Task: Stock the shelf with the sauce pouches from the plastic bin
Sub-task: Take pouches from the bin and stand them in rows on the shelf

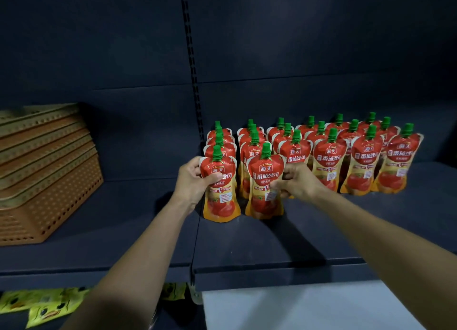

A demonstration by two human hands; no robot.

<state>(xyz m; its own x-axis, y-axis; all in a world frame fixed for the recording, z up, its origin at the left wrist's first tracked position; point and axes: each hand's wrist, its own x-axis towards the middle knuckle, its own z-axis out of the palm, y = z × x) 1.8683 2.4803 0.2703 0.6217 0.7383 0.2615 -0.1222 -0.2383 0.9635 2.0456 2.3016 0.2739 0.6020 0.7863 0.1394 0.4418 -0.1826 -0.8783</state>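
place: a shop; i face its display racking. evidence: dark metal shelf (272,243), with a slotted upright (191,57) up the back panel; identical red sauce pouches (329,161) in front-facing rows; nested orange plastic baskets (49,169) to my left; yellow packets (37,302) on the level below.

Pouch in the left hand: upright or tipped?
Upright. The pouch has its green cap on top and its base down on the shelf; the left hand grips its upper part.
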